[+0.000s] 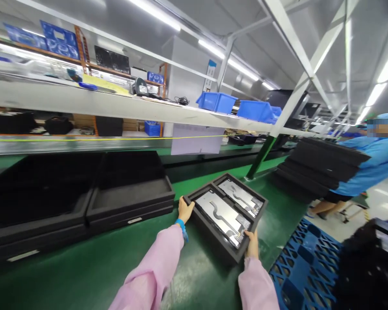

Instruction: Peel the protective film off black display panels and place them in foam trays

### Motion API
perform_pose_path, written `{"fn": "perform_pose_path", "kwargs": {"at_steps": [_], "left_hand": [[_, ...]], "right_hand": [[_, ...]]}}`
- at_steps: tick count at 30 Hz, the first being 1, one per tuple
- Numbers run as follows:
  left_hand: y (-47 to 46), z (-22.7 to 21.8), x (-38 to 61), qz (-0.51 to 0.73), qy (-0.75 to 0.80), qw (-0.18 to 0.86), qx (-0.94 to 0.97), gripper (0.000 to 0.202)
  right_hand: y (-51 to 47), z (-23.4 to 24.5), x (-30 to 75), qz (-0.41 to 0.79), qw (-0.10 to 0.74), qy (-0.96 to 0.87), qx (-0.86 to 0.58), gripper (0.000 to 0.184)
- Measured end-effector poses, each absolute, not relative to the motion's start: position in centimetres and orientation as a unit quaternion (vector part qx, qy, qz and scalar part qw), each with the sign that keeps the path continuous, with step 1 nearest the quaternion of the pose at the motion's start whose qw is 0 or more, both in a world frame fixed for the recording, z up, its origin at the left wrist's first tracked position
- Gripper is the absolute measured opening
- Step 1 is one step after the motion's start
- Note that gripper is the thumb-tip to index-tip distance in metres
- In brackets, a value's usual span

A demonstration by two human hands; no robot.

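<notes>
Your left hand (185, 209): grip pinching the black tray (210, 231) at its left corner. Your right hand (252, 245): grip pinching its right edge, near the closest corner. Tray sits over the green bench (93, 269), two silver panels (217, 210) inside, right of stacked trays (131, 206).

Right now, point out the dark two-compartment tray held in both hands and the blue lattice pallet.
Dark two-compartment tray (211, 232), head view: near outer wall.
Blue lattice pallet (305, 255), head view: top surface.
</notes>
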State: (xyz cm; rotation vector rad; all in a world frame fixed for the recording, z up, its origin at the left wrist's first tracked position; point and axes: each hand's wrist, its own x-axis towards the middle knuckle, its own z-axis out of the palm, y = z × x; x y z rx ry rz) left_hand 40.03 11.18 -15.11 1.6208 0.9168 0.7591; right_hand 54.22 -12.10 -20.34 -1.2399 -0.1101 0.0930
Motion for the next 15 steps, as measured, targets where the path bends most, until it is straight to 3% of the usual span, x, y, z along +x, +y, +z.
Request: {"fn": "perform_pose_path", "kwargs": {"at_steps": [5, 10, 15], "left_hand": [[7.8, -16.6, 34.8, 0.322, 0.408, 0.517, 0.680, 0.037], [6.8, -16.8, 25.0, 0.313, 0.399, 0.535, 0.676, 0.035], [10.3, -16.1, 13.2, 0.302, 0.390, 0.555, 0.670, 0.031]], "right_hand": [[-15.4, -20.2, 49.8, 0.069, 0.797, -0.017, -0.600, 0.033], [-18.3, -22.7, 39.8, 0.098, 0.758, -0.030, -0.644, 0.072], [-18.4, -26.0, 27.4, 0.212, 0.678, -0.122, -0.694, 0.087]]}}
